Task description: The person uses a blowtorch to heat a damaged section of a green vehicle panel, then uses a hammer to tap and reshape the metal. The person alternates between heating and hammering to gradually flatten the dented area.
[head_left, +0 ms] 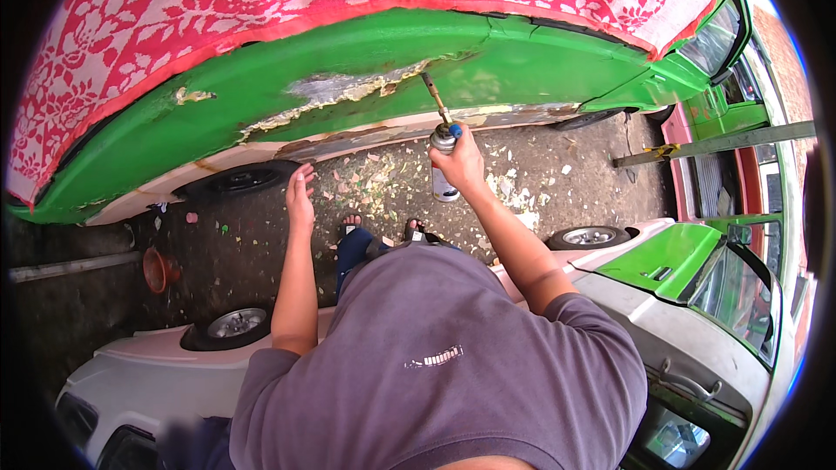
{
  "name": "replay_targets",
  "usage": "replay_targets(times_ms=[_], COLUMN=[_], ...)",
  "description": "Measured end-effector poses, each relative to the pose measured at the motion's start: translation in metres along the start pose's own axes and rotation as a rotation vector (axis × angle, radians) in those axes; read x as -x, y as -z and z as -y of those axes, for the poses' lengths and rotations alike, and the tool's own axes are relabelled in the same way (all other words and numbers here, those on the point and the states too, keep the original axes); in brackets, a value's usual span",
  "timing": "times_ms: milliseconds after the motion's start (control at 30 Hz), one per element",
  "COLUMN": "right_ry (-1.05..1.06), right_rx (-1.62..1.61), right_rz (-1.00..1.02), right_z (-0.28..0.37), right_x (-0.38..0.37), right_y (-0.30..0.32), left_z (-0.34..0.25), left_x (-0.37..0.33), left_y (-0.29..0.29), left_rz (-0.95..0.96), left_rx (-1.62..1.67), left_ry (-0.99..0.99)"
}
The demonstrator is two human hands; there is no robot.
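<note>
My right hand is wrapped round a blowtorch, a brass burner tube on a gas can with a blue knob. Its nozzle tip is near the lower side of a green vehicle body, by the right end of a patch of peeling paint. Grey bare surface and ragged pale edges show in that patch. I cannot make out a flame. My left hand is raised with nothing in it, fingers apart from the thumb, between the vehicle's wheel and my feet.
A red and white patterned cloth covers the vehicle's upper part. Paint flakes litter the ground. An orange bucket stands at left. Behind me is a second vehicle, and a post crosses at right.
</note>
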State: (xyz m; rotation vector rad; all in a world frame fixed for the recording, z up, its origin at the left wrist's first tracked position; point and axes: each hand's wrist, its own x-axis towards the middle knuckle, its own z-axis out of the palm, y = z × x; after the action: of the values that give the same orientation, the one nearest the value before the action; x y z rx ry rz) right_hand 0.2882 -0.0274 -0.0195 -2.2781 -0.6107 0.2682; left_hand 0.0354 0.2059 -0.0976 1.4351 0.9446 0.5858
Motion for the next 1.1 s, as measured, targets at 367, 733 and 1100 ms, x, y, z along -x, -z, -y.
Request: replay_targets(times_ms=[367,733,1100], right_ry=[0.004,0.034,0.035], right_rx=[0.031,-0.005,-0.010], right_rz=[0.033,0.012,0.042], right_z=[-0.006,-0.007,-0.009], right_x=[-0.003,-0.003,-0.004], right_y=[-0.014,-0.019,-0.019], left_z=[-0.001,0.007,0.007], left_x=[0.003,0.012,0.014], left_y=[0.005,0.016,0.006], left_rz=[-0.037,-0.071,-0.072], left_rx=[-0.004,-0.023,-0.018], left_ry=[0.012,0.035,0.037])
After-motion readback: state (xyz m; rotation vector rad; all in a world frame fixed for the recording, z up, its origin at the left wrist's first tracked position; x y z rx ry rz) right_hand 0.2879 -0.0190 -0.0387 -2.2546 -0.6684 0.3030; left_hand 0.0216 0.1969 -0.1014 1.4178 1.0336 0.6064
